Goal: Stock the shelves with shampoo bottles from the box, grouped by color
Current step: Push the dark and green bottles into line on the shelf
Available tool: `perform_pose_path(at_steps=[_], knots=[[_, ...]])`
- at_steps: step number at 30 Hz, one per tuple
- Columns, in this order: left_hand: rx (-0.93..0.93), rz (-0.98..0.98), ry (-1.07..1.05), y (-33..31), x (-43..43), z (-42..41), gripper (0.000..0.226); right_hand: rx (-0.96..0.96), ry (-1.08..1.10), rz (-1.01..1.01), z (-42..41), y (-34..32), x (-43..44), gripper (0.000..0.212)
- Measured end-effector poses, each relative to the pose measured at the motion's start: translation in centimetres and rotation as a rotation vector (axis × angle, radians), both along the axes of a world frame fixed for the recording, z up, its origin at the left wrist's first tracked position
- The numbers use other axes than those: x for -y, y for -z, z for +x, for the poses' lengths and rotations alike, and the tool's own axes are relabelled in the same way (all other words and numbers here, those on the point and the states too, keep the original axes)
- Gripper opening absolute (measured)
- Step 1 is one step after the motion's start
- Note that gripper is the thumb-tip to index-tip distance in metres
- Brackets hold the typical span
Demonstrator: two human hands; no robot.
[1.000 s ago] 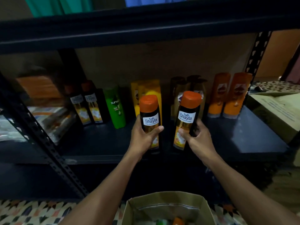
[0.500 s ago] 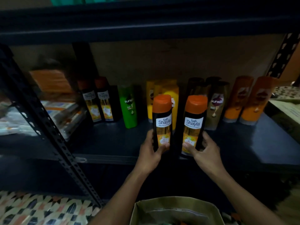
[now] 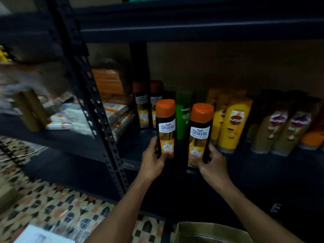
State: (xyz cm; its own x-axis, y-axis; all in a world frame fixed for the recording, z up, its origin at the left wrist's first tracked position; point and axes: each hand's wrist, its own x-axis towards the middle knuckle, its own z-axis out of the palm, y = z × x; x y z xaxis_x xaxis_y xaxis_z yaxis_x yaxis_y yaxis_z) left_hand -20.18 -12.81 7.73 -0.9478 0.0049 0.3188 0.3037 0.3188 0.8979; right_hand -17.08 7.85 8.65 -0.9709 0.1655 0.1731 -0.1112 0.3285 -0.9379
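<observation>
**Two Safi Shayla bottles at the shelf's front lip**

My left hand (image 3: 154,160) curls round the left Safi Shayla bottle (image 3: 165,127), and my right hand (image 3: 213,163) round the right Safi Shayla bottle (image 3: 200,132). Both bottles are glossy black, upright and capped in rounded orange, at the front edge of the dark metal shelf (image 3: 263,165). Two matching bottles (image 3: 142,109) stand behind, beside a green Sunsilk bottle (image 3: 183,116). Bare shelf runs left to the perforated post (image 3: 98,109). The cardboard box (image 3: 210,232) sits below, on patterned floor (image 3: 52,199).
</observation>
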Motion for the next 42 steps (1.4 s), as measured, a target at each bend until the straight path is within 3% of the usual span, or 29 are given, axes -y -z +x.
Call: perform_pose_path(at_steps=[7, 14, 18, 22, 28, 32, 39, 42], knots=[[0.041, -0.031, -0.164, 0.4, 6.5, -4.1, 0.055, 0.016, 0.011, 0.001, -4.2, 0.6, 6.1, 0.076], [0.103, -0.002, -0.27, 0.4, 7.8, -9.3, 0.062, -0.007, -0.011, -0.036, -5.2, 1.4, 6.5, 0.049], [0.102, 0.043, -0.28, 0.7, 8.6, -11.0, 0.062, -0.02, -0.003, -0.06, -5.8, 1.6, 7.3, 0.056], [0.086, 0.091, -0.303, 0.9, 8.4, -11.6, 0.062, -0.06, -0.011, -0.048, -6.6, 1.9, 8.0, 0.061], [-0.023, -0.017, -0.371, 1.3, 7.9, -11.6, 0.057, -0.112, -0.002, 0.005, -8.5, 1.6, 9.5, 0.059], [0.019, 0.078, -0.416, 1.5, 7.8, -11.6, 0.062, -0.17, 0.073, 0.074, -10.1, 2.3, 11.1, 0.053], [-0.015, 0.016, -0.452, 2.4, 7.7, -11.8, 0.069, -0.18, 0.105, 0.108, -13.5, 2.4, 13.6, 0.049], [-0.014, -0.008, -0.458, 2.1, 7.6, -11.7, 0.061, -0.188, 0.124, 0.104, -14.2, 2.7, 14.0, 0.05]])
